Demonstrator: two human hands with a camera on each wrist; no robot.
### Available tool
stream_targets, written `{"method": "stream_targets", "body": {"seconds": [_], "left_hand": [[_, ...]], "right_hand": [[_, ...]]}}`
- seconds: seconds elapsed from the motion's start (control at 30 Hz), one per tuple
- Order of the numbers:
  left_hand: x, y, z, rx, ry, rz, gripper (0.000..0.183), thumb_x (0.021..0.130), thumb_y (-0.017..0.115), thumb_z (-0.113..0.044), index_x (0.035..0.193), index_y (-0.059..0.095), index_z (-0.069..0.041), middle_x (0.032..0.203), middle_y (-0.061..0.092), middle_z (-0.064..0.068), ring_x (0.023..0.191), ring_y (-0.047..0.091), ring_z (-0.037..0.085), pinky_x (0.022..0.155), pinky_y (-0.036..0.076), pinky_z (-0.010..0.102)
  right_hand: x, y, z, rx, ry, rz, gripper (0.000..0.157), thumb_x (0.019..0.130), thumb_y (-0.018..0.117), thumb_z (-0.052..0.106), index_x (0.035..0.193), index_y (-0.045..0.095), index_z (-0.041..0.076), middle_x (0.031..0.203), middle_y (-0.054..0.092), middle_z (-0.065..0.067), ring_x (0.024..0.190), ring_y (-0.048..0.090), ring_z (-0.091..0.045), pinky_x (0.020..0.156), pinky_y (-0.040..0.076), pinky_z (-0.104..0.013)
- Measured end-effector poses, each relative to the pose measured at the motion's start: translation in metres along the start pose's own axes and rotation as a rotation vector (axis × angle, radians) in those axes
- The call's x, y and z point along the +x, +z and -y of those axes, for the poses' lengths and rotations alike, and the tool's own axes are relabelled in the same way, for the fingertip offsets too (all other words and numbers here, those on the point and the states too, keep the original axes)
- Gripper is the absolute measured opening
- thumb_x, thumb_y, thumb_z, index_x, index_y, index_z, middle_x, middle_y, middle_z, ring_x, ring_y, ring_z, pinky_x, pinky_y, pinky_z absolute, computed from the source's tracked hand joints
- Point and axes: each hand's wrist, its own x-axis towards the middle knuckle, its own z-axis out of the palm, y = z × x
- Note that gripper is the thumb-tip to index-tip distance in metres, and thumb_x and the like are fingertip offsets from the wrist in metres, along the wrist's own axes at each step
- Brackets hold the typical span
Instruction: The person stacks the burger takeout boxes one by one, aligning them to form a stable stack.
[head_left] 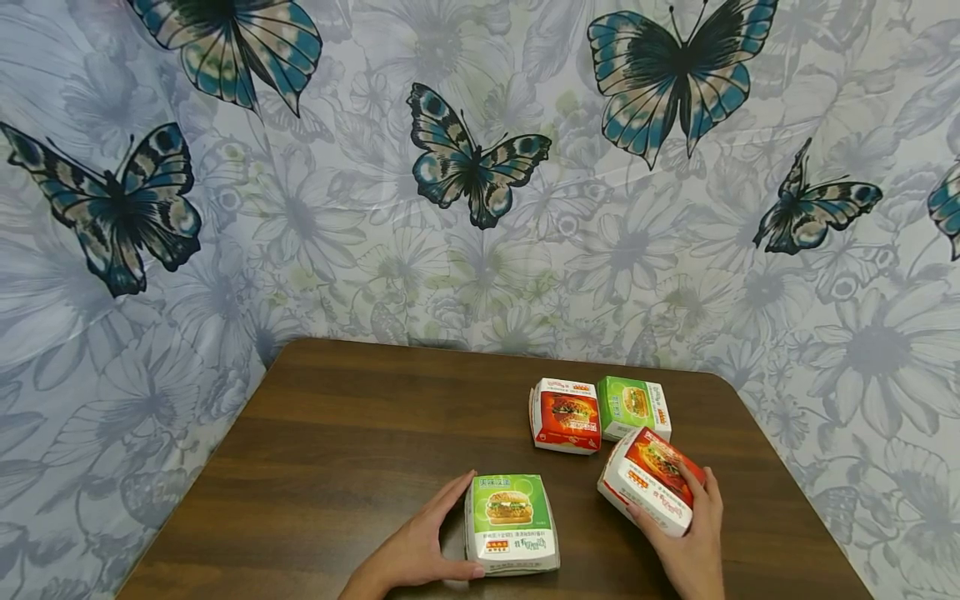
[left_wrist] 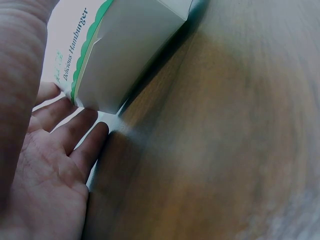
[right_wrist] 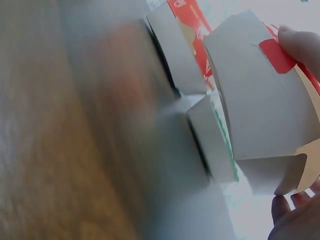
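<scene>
Hand, left (head_left: pixel 420 546): spread, touching green box (head_left: pixel 512 521) | hand, right (head_left: pixel 693 537): gripping red box (head_left: pixel 647 479)

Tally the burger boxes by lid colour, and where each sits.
Red-and-white boxes: 2 (one at the back, one held in the right hand)
Green-and-white boxes: 2 (one at the back right, one in front, touched by the left hand)
Total: 4
</scene>
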Motion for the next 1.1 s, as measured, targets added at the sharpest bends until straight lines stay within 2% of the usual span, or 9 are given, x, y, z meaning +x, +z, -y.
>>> {"method": "stream_targets", "body": {"seconds": [0.23, 0.4, 0.43, 0.53, 0.6, 0.67, 0.87, 1.03, 1.1], "left_hand": [[0.0, 0.0, 0.0, -0.004, -0.007, 0.004, 0.117, 0.077, 0.084, -0.063, 0.167, 0.016, -0.028, 0.17, 0.024, -0.002, 0.152, 0.032, 0.029, 0.112, 0.039, 0.06], [0.0, 0.0, 0.001, -0.009, -0.009, 0.009, 0.117, 0.077, 0.084, -0.063, 0.167, 0.016, -0.029, 0.17, 0.023, -0.004, 0.152, 0.032, 0.028, 0.112, 0.039, 0.059], [0.001, -0.001, 0.002, -0.009, -0.008, 0.009, 0.117, 0.078, 0.084, -0.063, 0.167, 0.016, -0.029, 0.169, 0.024, -0.005, 0.152, 0.032, 0.028, 0.112, 0.039, 0.059], [0.001, -0.001, 0.002, -0.006, -0.008, 0.011, 0.117, 0.077, 0.084, -0.063, 0.167, 0.016, -0.029, 0.169, 0.023, -0.005, 0.152, 0.032, 0.029, 0.112, 0.039, 0.06], [0.001, -0.001, 0.002, -0.008, -0.008, 0.012, 0.117, 0.077, 0.084, -0.063, 0.167, 0.016, -0.029, 0.17, 0.023, -0.005, 0.152, 0.032, 0.029, 0.112, 0.039, 0.06], [0.001, -0.001, 0.002, -0.009, -0.008, 0.012, 0.117, 0.077, 0.084, -0.062, 0.167, 0.016, -0.029, 0.17, 0.023, -0.005, 0.152, 0.032, 0.029, 0.112, 0.039, 0.06], [0.001, 0.0, 0.002, -0.007, -0.005, 0.012, 0.117, 0.077, 0.084, -0.063, 0.167, 0.016, -0.029, 0.17, 0.023, -0.005, 0.152, 0.032, 0.029, 0.113, 0.038, 0.06], [0.0, 0.0, 0.002, -0.007, -0.004, 0.009, 0.117, 0.077, 0.084, -0.062, 0.167, 0.016, -0.029, 0.17, 0.023, -0.005, 0.152, 0.032, 0.028, 0.112, 0.039, 0.06], [0.0, 0.0, 0.001, -0.005, -0.002, 0.006, 0.117, 0.077, 0.084, -0.062, 0.167, 0.017, -0.029, 0.17, 0.023, -0.005, 0.152, 0.032, 0.028, 0.112, 0.039, 0.06]], "right_hand": [[-0.002, 0.001, 0.013, 0.025, -0.055, 0.025, 0.097, 0.073, 0.093, 0.011, 0.156, 0.042, 0.013, 0.17, 0.012, -0.019, 0.153, 0.014, -0.046, 0.117, 0.016, -0.067], [-0.005, 0.002, 0.028, 0.047, -0.058, 0.07, 0.098, 0.074, 0.093, 0.011, 0.157, 0.041, 0.018, 0.171, 0.011, -0.015, 0.153, 0.014, -0.046, 0.116, 0.018, -0.067], [-0.006, 0.002, 0.031, 0.046, -0.056, 0.08, 0.098, 0.074, 0.093, 0.012, 0.158, 0.041, 0.019, 0.171, 0.011, -0.014, 0.153, 0.015, -0.046, 0.118, 0.018, -0.061], [-0.009, 0.005, 0.04, 0.034, -0.075, 0.112, 0.099, 0.075, 0.092, 0.012, 0.158, 0.04, 0.022, 0.171, 0.012, -0.011, 0.151, 0.019, -0.044, 0.119, 0.02, -0.033], [-0.011, 0.007, 0.044, 0.026, -0.099, 0.129, 0.098, 0.075, 0.092, 0.012, 0.158, 0.04, 0.023, 0.171, 0.012, -0.009, 0.149, 0.022, -0.042, 0.11, 0.019, -0.015], [-0.014, 0.009, 0.047, 0.027, -0.123, 0.146, 0.099, 0.074, 0.093, 0.011, 0.157, 0.041, 0.024, 0.171, 0.013, -0.006, 0.148, 0.024, -0.039, 0.101, 0.019, -0.006], [-0.021, 0.016, 0.057, 0.044, -0.16, 0.199, 0.097, 0.072, 0.094, 0.011, 0.155, 0.044, 0.023, 0.171, 0.014, 0.0, 0.15, 0.022, -0.02, 0.102, 0.021, -0.005], [-0.025, 0.021, 0.063, 0.067, -0.168, 0.267, 0.095, 0.075, 0.093, 0.013, 0.155, 0.043, 0.026, 0.171, 0.013, 0.004, 0.149, 0.022, -0.019, 0.101, 0.023, -0.007], [-0.027, 0.023, 0.066, 0.072, -0.171, 0.293, 0.095, 0.075, 0.093, 0.014, 0.155, 0.043, 0.028, 0.172, 0.013, 0.004, 0.148, 0.023, -0.013, 0.099, 0.024, -0.007]]}}
